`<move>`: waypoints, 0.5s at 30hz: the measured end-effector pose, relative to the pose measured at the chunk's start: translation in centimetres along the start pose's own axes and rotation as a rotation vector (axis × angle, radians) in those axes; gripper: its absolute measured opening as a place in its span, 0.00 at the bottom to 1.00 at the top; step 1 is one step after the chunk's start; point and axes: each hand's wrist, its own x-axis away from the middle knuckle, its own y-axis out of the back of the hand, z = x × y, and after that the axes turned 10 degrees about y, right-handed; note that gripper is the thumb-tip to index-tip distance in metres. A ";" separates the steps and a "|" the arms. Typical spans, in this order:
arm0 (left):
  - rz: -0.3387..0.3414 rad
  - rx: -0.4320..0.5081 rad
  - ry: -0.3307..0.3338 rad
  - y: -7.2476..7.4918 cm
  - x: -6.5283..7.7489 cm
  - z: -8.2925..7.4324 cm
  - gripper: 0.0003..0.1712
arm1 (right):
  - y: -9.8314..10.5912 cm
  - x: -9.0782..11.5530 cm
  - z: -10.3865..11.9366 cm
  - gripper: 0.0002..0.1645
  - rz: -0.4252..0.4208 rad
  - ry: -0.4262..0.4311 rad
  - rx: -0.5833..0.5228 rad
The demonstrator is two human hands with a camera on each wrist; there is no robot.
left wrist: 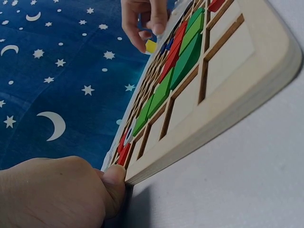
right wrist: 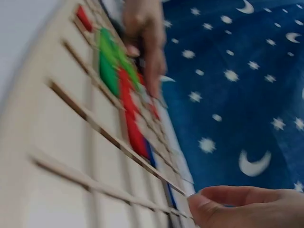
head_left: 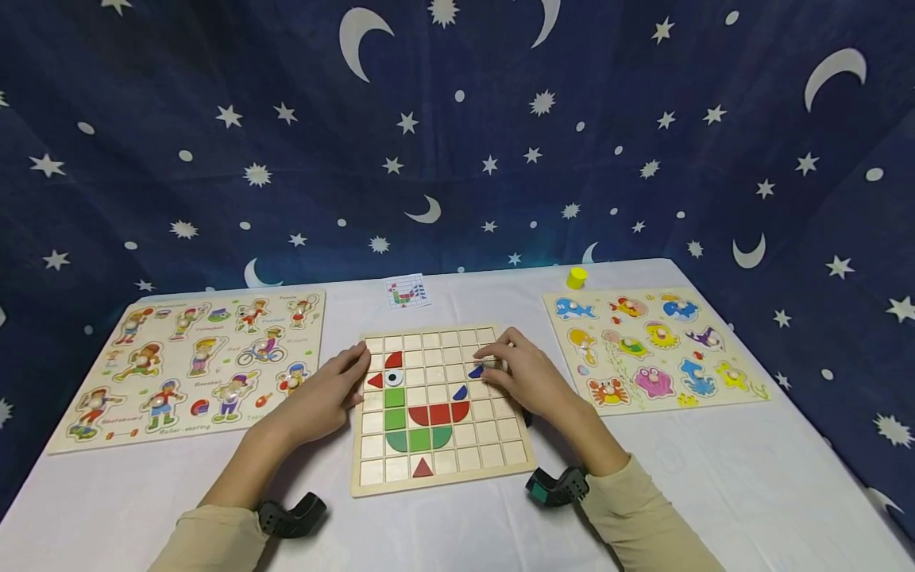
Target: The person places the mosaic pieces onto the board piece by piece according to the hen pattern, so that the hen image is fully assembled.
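A square wooden grid board (head_left: 443,481) lies in the middle, with flat coloured pieces set in its cells. They form a bird-like figure: a red beak triangle (head_left: 376,381), an eye tile (head_left: 394,377), green squares (head_left: 395,419), a red row (head_left: 439,414) and a red triangle (head_left: 422,467) at the bottom. One blue piece (head_left: 460,392) lies in a cell right of the red row. My left hand (head_left: 322,405) grips the board's left edge, thumb at the rim. Over the board's upper right, my right hand (head_left: 529,377) pinches a small blue piece (head_left: 476,371), partly hidden by the fingers.
A small picture card (head_left: 407,291) lies behind the board. To the left is a sports-figure puzzle board (head_left: 236,318), to the right a sea-animal puzzle board (head_left: 600,306). A yellow cylinder (head_left: 576,278) stands near the table's back edge, before a starry cloth (head_left: 457,159).
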 end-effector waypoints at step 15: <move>-0.007 -0.002 -0.002 0.0 0.1 0.0 0.33 | 2.5 0.5 -2.5 0.16 0.202 -0.165 0.024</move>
